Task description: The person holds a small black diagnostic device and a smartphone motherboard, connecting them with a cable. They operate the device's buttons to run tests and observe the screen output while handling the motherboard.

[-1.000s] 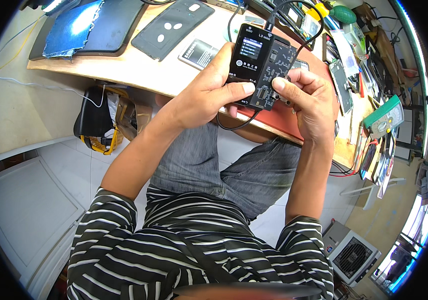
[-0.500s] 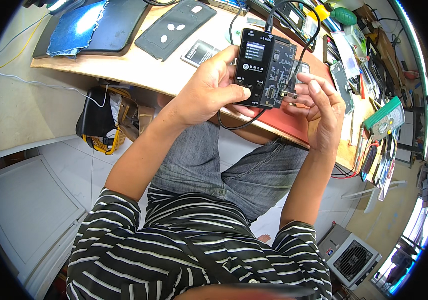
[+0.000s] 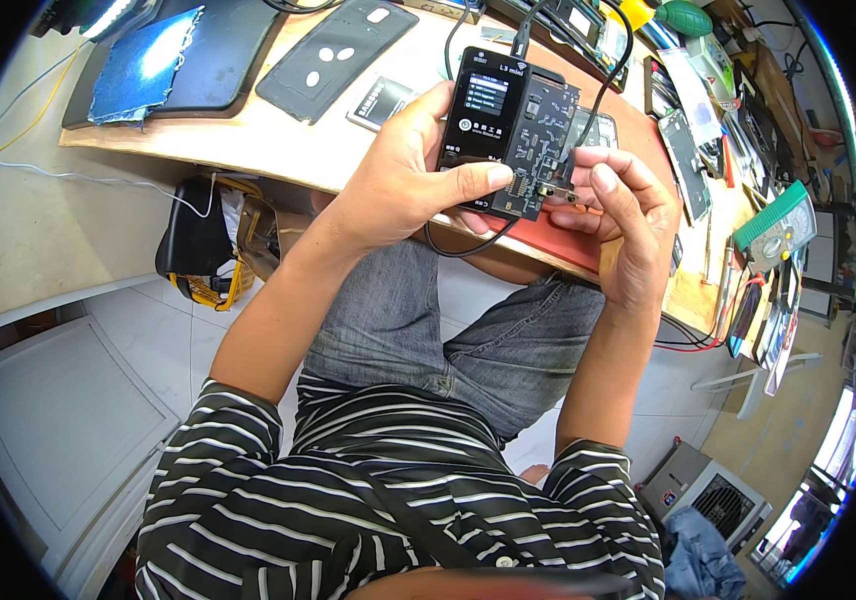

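A black handheld tester (image 3: 481,128) with a small lit screen is gripped in my left hand (image 3: 410,175). Its fingers go behind the case, and the thumb lies over the lower front. Along the tester's right side runs a bare dark circuit board (image 3: 546,128). A black cable (image 3: 624,65) joins the top of the tester, and another stretch loops below it. My right hand (image 3: 630,205) is at the board's lower right corner, beside small metal connectors (image 3: 555,191). Its fingers are curled in close to them; whatever they pinch is too small to make out.
On the wooden bench (image 3: 298,155) lie a phone back cover (image 3: 333,55), a battery (image 3: 378,103) and a red mat (image 3: 573,245). A blue cloth (image 3: 143,75) rests on a dark flat case at left. A green-edged meter (image 3: 776,232) and tools crowd the right side.
The tester and both hands have shifted slightly left. My left thumb has slid right across the tester's lower front toward the board. Blue cloth now shows at the lower right, by the air cooler.
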A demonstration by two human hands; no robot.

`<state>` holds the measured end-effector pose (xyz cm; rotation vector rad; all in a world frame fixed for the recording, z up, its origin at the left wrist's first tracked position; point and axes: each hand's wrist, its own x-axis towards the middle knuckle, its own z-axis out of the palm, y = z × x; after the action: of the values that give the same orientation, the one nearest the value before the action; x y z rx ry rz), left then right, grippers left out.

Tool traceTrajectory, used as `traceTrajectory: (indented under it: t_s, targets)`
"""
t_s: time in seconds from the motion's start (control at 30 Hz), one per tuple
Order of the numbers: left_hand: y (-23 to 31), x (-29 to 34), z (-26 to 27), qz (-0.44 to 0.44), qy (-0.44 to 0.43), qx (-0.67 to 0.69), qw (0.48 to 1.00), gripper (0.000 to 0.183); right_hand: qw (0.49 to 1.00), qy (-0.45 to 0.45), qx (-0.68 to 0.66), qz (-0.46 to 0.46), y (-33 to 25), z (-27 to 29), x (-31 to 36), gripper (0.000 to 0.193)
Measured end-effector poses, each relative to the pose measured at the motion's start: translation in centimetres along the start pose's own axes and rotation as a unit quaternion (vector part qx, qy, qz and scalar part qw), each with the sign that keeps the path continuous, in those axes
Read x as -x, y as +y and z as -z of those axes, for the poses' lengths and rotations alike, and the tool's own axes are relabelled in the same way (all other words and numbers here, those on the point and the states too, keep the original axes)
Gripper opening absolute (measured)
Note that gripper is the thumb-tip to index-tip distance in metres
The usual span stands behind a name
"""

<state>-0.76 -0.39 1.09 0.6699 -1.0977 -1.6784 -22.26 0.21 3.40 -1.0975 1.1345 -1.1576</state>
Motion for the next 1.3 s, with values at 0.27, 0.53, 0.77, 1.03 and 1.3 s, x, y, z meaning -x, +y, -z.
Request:
traceTrajectory:
  t_s: [0.27, 0.53, 0.77, 1.03, 1.3]
  targets:
    - [-0.5, 0.0, 0.0, -0.005, 0.005, -0.023, 1.000, 0.051, 0.999, -0.023, 0.017, -0.019, 0.2, -1.0, -0.2, 0.022]
    - [-1.4, -0.1, 0.4, -0.068, -0.028, -0.024, 0.997, 0.056, 0.999, -0.021, -0.001, -0.030, 0.7, -1.3, -0.3, 0.015]
    - [-0.4, 0.2, 0.5, 0.015, -0.042, 0.023, 0.999, 0.058, 0.999, -0.020, -0.023, -0.027, 1.1, -0.9, -0.2, 0.012]
    - [-0.2, -0.1, -0.2, 0.018, -0.004, 0.015, 1.000, 0.047, 0.999, -0.021, 0.017, -0.034, 1.0, -1.2, -0.5, 0.014]
    - [-0.5, 0.2, 0.4, 0.006, -0.038, 0.046, 0.998, 0.058, 0.999, -0.022, 0.003, -0.029, 1.0, -1.1, -0.5, 0.014]
